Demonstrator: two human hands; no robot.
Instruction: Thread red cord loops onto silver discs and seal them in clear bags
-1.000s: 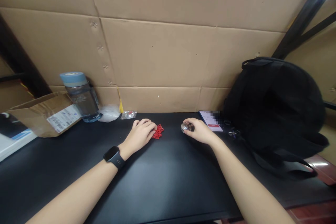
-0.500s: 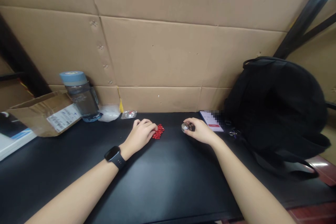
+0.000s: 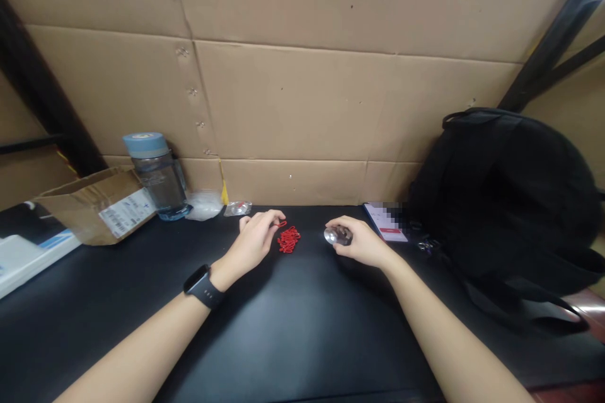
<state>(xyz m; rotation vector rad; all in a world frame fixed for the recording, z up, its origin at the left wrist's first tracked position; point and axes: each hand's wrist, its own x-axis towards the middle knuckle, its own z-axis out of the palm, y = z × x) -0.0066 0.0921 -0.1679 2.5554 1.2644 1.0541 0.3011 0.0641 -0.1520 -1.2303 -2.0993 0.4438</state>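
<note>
My left hand (image 3: 253, 239), with a dark smartwatch (image 3: 203, 285) on its wrist, pinches one red paper clip (image 3: 282, 224) between thumb and fingertips. Just below those fingertips, a small heap of red paper clips (image 3: 288, 240) lies on the black tabletop (image 3: 293, 321). To the right of the heap, my right hand (image 3: 363, 242) is closed around a small round silvery container (image 3: 332, 235). Its shiny face is tilted toward the left, and the fingers cover part of its side; its inside cannot be made out.
At the left stand a paper bag (image 3: 89, 211) and a blue-lidded water bottle (image 3: 161, 179). Plastic packets (image 3: 204, 204) lie near the cardboard wall (image 3: 302, 101). A phone (image 3: 390, 227) and keys (image 3: 428, 245) lie beside a black backpack (image 3: 501, 201) at the right.
My left hand has lifted a red paper clip off the heap, uncovering more of it. In my right hand the silvery container has tilted, showing more of its shiny face. The view has shifted slightly.
</note>
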